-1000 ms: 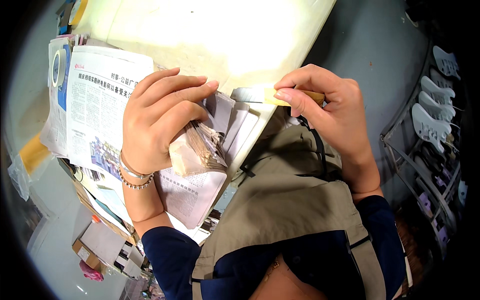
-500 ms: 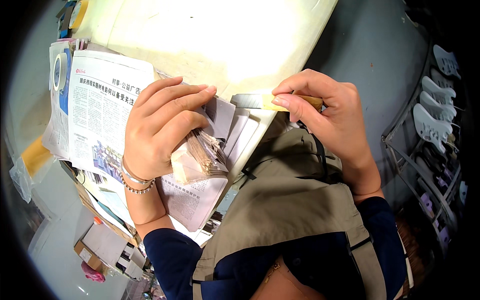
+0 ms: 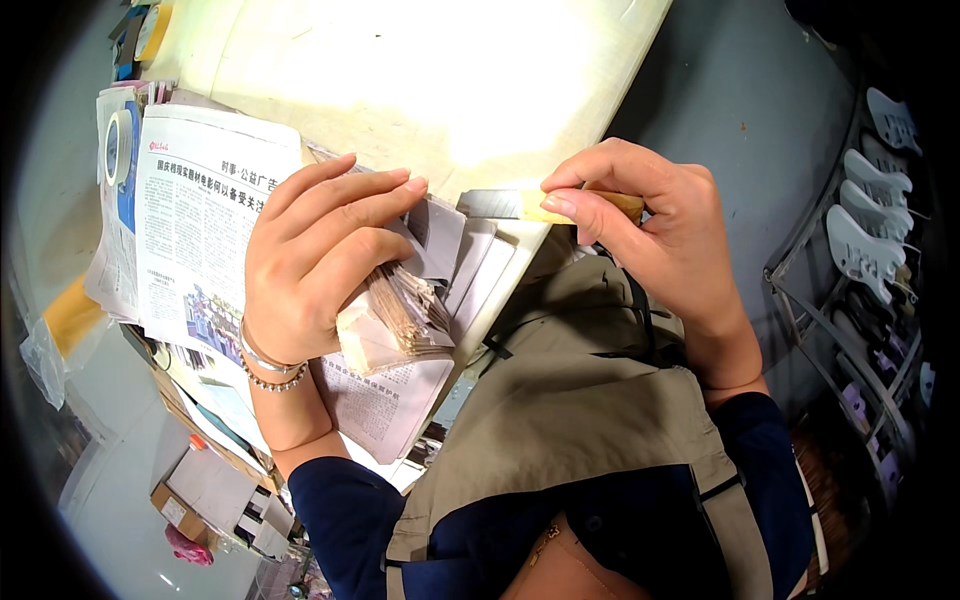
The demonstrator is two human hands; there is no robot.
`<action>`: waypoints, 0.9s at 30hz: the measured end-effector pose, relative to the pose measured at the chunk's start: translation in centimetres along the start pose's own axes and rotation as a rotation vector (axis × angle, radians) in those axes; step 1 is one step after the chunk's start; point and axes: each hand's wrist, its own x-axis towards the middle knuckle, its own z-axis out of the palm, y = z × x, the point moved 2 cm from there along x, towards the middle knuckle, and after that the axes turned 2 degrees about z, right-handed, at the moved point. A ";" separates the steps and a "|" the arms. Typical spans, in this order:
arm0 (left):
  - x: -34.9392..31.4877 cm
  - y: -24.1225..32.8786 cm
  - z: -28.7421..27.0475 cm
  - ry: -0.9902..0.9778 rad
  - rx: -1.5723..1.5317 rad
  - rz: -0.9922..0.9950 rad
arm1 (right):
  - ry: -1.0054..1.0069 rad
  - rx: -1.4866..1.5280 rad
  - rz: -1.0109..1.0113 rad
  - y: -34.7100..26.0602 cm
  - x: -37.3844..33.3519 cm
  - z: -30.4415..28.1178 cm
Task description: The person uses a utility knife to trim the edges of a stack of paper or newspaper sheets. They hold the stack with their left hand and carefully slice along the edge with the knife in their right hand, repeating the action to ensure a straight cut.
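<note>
My left hand [image 3: 310,250] lies over a folded bundle of newspaper [image 3: 405,315], its fingers stretched out and slightly apart; the thumb is hidden beneath. Brownish layered paper edges poke out under the little finger. My right hand [image 3: 650,215] pinches the yellow handle of a short knife [image 3: 492,204] between thumb and fingers. The knife's flat grey blade points left, its tip close to the grey paper fold [image 3: 440,232] that sticks out past my left fingertips. More newspaper [image 3: 385,410] lies beneath the bundle along the table edge.
A printed newspaper stack [image 3: 195,200] lies left of my left hand, with a white tape roll [image 3: 118,147] on its far corner. The pale table [image 3: 400,90] is brightly lit; its right edge slants beside me. White guitar-shaped bodies [image 3: 862,245] stand on a metal rack at right.
My left hand and the newspaper bundle have shifted slightly left. The knife in my right hand has also moved a little left.
</note>
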 end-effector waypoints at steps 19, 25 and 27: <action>-0.1 0.0 -0.1 -0.018 -0.010 -0.007 | 0.000 -0.001 -0.005 -0.1 -0.1 0.1; 0.3 0.1 0.1 -0.026 -0.005 0.001 | 0.005 0.008 -0.003 -0.1 -0.3 0.1; 0.2 0.0 0.1 -0.020 -0.006 -0.001 | 0.007 0.010 -0.006 -0.3 -0.3 0.1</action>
